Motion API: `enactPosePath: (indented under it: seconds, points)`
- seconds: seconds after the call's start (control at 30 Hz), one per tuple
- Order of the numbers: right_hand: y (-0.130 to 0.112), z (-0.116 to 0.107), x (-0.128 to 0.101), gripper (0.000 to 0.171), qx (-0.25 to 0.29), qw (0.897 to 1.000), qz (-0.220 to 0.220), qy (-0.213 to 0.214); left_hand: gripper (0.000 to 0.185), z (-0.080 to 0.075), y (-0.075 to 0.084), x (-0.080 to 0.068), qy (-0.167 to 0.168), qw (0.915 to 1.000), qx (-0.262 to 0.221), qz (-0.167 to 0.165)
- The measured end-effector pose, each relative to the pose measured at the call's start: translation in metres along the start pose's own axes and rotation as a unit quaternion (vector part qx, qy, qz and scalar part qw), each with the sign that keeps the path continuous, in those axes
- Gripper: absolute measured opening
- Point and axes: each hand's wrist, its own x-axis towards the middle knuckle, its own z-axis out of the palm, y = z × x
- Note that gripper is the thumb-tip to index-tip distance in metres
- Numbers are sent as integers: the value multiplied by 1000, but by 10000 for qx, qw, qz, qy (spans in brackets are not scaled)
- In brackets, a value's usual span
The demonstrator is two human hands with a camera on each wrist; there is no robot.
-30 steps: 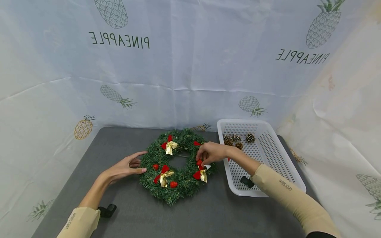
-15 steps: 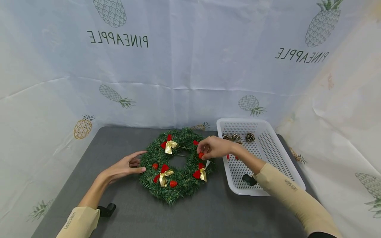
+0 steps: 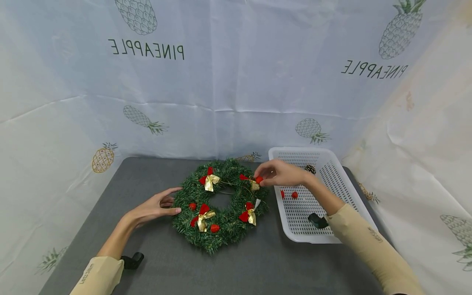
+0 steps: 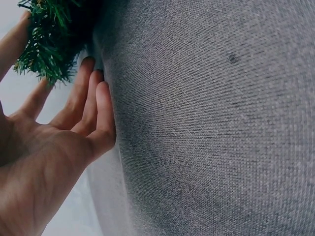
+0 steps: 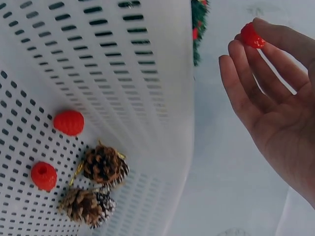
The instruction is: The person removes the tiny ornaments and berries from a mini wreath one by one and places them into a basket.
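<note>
Fingertips of your right hand [image 3: 282,173] pinched a red berry [image 3: 259,179] above the wreath [image 3: 221,205]; your left hand [image 3: 156,207], fingers relaxed, touched its rim opposite.

left hand [image 3: 156,206] flat (relaxed), right hand [image 3: 282,173] pinching

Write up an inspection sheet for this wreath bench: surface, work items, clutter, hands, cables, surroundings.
Surface: grey table, cloth-textured.
Work items: green wreath with red-and-gold bows lying flat; red berry pinched in the fingertips; white perforated basket at the right holding two loose red berries and pinecones.
Clutter: nothing seen.
Hands: left hand flat on the table, fingertips at the wreath's left edge; right hand between wreath and basket, holding the berry.
Cables: nothing seen.
Surroundings: white pineapple-print backdrop.
</note>
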Motion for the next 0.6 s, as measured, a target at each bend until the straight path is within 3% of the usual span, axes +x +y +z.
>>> enactPosePath:
  seconds: [0.2, 0.6]
  points:
    - [6, -11, -12, 27, 221, 9995, 42, 224, 88, 0, 0, 0, -4, 10000, -5, -7]
    - [25, -26, -35, 25, 173, 9976, 170, 646, 87, 0, 0, -1, 22, 10000, -20, 16]
